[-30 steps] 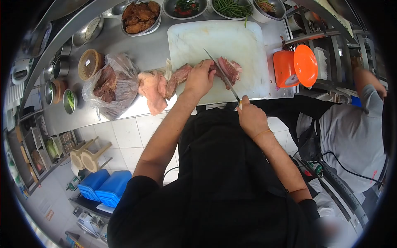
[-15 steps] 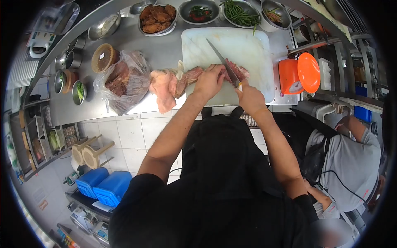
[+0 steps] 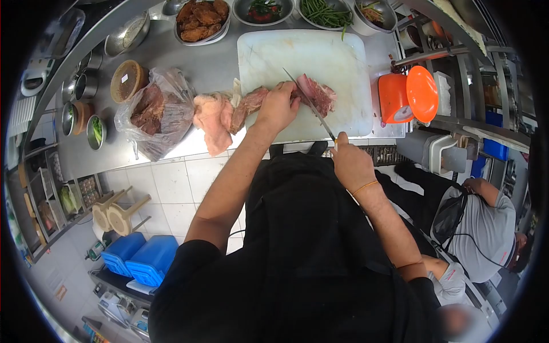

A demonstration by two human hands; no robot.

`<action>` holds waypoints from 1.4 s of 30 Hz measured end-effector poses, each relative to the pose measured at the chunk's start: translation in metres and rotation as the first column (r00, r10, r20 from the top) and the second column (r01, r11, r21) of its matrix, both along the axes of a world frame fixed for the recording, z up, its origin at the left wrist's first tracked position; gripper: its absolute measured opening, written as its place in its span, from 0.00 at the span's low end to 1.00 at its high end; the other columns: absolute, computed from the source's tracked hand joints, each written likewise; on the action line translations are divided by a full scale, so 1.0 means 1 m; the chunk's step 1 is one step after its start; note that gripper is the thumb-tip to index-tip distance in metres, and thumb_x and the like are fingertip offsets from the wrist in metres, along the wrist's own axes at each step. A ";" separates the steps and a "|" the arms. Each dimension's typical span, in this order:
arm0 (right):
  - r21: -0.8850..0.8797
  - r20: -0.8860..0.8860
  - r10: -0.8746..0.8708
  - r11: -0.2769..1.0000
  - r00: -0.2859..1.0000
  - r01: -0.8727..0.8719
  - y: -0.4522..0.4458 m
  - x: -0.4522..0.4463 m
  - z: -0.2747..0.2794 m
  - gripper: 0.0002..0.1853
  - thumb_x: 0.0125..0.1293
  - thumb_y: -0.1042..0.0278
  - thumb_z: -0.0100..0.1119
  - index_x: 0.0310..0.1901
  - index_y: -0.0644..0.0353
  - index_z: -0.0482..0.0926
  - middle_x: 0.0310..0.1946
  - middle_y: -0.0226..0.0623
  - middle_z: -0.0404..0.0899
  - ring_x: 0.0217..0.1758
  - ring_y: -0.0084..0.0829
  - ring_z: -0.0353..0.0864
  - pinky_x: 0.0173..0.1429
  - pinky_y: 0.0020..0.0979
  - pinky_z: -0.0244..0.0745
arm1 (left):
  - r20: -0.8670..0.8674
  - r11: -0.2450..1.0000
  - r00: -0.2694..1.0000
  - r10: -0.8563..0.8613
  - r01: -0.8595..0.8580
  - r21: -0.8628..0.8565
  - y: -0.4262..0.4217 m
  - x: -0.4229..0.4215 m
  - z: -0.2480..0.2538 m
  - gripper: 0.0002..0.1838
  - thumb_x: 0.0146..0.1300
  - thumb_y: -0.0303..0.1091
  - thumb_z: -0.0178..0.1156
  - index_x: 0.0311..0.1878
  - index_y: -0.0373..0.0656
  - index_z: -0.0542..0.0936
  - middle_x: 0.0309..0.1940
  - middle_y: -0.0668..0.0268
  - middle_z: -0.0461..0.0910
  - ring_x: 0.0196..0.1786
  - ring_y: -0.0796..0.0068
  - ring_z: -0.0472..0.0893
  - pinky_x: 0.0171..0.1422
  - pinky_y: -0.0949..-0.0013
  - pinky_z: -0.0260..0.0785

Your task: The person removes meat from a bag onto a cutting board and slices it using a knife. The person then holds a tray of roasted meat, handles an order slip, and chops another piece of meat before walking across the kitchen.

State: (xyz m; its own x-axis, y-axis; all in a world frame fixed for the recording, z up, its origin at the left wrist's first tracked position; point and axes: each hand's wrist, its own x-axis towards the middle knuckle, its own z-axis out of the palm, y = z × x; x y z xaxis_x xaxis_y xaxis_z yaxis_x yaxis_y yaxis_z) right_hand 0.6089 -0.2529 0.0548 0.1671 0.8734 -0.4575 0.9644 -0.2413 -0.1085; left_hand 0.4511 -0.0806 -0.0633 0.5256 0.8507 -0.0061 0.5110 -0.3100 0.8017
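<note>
My left hand (image 3: 278, 107) presses on a long piece of raw meat (image 3: 249, 107), fingers curled over it, at the near part of the white cutting board (image 3: 343, 60). In my right hand (image 3: 352, 164) is the handle of a long knife (image 3: 320, 116). Its blade lies slanted across the meat just right of my left fingers, tip pointing away from me. Right of the blade, a red and pale end of meat (image 3: 320, 98) rests on the board; whether it is severed I cannot tell. Pale fatty skin (image 3: 211, 123) lies left of the board.
A plastic bag of meat (image 3: 157, 114) sits on the steel table at left. Bowls of fried pieces (image 3: 201, 20) and green beans (image 3: 325, 12) line the back. An orange scale (image 3: 396, 97) stands right of the board. Another person in a grey shirt (image 3: 483, 234) is at right.
My right hand has drawn the knife back toward me, and more of the blade shows. The meat end right of the blade has shifted and turned. The whole view has moved slightly.
</note>
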 end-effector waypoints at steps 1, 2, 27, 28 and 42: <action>-0.004 -0.001 0.003 1.000 1.000 -0.003 0.003 0.000 -0.002 0.16 0.78 0.60 0.57 0.53 0.64 0.68 0.31 0.47 0.87 0.35 0.50 0.91 0.39 0.47 0.85 | 0.003 1.000 1.000 -0.004 0.004 0.001 0.003 0.000 0.000 0.15 0.63 0.27 0.68 0.52 0.36 0.78 0.46 0.51 0.85 0.49 0.50 0.86 0.55 0.54 0.79; -0.010 -0.002 0.005 1.000 1.000 -0.005 0.004 0.001 -0.004 0.16 0.78 0.60 0.56 0.53 0.64 0.68 0.31 0.48 0.87 0.35 0.50 0.91 0.39 0.47 0.85 | -0.004 1.000 1.000 -0.011 0.011 -0.011 0.003 0.000 0.000 0.15 0.63 0.27 0.68 0.51 0.36 0.78 0.46 0.51 0.85 0.49 0.50 0.87 0.55 0.54 0.79; 0.060 -0.019 0.023 0.998 1.000 -0.022 -0.004 0.002 0.002 0.17 0.77 0.59 0.58 0.53 0.64 0.69 0.30 0.46 0.87 0.34 0.49 0.90 0.37 0.46 0.85 | 0.033 0.999 0.998 0.045 -0.045 -0.011 0.002 -0.003 0.003 0.12 0.62 0.27 0.72 0.47 0.37 0.82 0.43 0.53 0.88 0.46 0.53 0.88 0.52 0.56 0.81; 0.054 -0.016 0.026 0.998 1.000 -0.025 -0.005 0.002 0.001 0.17 0.77 0.59 0.58 0.53 0.64 0.69 0.30 0.46 0.87 0.34 0.49 0.90 0.37 0.46 0.85 | 0.046 0.998 0.998 0.050 -0.049 -0.027 0.002 -0.002 0.004 0.12 0.62 0.27 0.72 0.46 0.37 0.82 0.43 0.53 0.88 0.47 0.51 0.88 0.53 0.54 0.80; -0.067 -0.108 -0.070 0.996 0.992 0.063 0.028 0.001 -0.015 0.17 0.78 0.59 0.56 0.55 0.64 0.68 0.36 0.54 0.88 0.41 0.57 0.90 0.46 0.53 0.84 | 0.038 1.000 0.999 0.028 -0.028 0.004 0.010 -0.002 -0.009 0.12 0.63 0.28 0.72 0.49 0.37 0.85 0.42 0.54 0.90 0.44 0.60 0.91 0.50 0.62 0.84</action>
State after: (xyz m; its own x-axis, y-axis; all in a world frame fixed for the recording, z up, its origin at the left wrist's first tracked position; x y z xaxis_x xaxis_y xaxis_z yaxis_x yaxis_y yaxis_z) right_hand 0.6099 -0.2249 0.0393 0.1695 0.8308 -0.5302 0.9288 -0.3146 -0.1959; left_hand 0.4494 -0.0707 -0.0720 0.5016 0.8650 0.0173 0.4891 -0.3000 0.8190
